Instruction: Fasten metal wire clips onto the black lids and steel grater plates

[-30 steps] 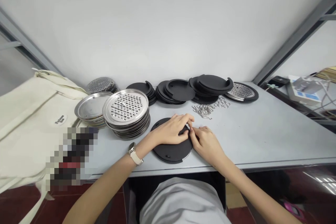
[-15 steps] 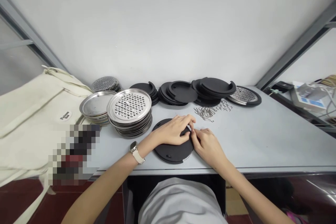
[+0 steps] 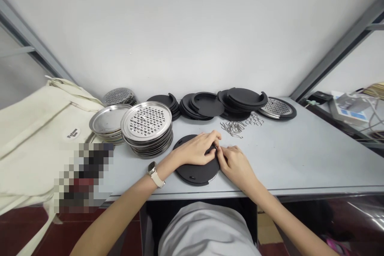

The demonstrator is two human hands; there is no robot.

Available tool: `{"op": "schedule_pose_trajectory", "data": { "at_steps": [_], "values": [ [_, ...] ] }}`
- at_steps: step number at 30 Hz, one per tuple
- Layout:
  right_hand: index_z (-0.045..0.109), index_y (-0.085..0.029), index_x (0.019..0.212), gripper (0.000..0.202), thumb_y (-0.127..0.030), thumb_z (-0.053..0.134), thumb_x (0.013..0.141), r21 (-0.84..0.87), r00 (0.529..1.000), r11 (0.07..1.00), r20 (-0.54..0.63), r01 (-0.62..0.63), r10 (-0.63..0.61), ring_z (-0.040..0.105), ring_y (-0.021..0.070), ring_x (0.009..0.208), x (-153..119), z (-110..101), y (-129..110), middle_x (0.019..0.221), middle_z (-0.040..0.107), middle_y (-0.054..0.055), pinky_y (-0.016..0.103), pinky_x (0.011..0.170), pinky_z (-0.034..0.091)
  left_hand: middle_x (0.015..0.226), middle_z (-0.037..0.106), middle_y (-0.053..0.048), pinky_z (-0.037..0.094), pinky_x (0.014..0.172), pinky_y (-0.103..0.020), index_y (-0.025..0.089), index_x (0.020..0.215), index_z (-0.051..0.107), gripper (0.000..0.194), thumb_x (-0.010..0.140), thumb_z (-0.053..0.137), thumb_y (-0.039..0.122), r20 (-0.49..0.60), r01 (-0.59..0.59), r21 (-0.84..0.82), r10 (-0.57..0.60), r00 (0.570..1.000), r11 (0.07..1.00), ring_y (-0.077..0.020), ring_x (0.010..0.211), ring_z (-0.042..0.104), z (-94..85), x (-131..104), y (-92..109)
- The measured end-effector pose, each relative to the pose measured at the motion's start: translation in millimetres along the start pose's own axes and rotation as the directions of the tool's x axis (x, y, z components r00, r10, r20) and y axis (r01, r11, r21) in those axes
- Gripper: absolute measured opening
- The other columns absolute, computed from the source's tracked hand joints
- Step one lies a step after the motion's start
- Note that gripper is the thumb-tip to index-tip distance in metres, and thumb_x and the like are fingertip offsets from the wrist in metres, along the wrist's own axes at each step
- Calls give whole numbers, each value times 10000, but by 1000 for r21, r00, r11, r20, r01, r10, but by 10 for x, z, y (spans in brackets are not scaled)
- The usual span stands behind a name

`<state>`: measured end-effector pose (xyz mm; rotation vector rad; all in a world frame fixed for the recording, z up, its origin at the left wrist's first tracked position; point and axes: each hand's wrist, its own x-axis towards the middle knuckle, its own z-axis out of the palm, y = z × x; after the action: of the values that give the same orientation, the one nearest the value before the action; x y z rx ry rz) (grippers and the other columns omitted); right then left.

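Note:
A round black disc [image 3: 201,173] with a thin silvery edge at its lower right lies near the front of the table. My left hand [image 3: 196,150] rests across its top, thumb and fingers curled at the disc's right side. At that same edge my right hand [image 3: 237,164] is closed, thumb and forefinger pinched close to the left fingertips. Whatever sits between the right fingers is too small and covered to name. Behind my hands lie a heap of small metal hooks or clasps [image 3: 232,128] and several metal rings [image 3: 255,119].
Stacked metal grater discs [image 3: 147,122] and plain metal discs [image 3: 109,119] stand on the left. Stacks of black round covers [image 3: 247,98] line the wall, with a grater disc in a black rim [image 3: 276,108] at their right. A cream cloth bag [image 3: 48,136] covers the left side.
Both hands stay at the disc's right edge, with only slight finger movement. The whole view has shifted a little.

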<state>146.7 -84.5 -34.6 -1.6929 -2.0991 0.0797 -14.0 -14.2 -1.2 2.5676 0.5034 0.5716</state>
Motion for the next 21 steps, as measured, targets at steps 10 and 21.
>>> {"op": "schedule_pose_trajectory", "data": {
  "at_steps": [10,21],
  "values": [
    [484,-207,647,376,-279,306,970,181,999,982,26,-44,40,555,201,614,15,-60,18,619,611,47,322,707,379,1050,587,-65,408,946,-370,198,1182,409,360,836,466,119,-62,6,44,-3,998,999,-216,1025,559,2,-11,27],
    [366,-225,614,331,-299,382,936,311,998,948,-7,-59,65,477,164,541,26,-109,27,536,486,-13,267,585,373,980,566,-57,397,927,-360,187,1115,441,296,827,493,145,-63,24,89,-18,998,996,-214,983,546,-25,-12,41]
  ]
}}
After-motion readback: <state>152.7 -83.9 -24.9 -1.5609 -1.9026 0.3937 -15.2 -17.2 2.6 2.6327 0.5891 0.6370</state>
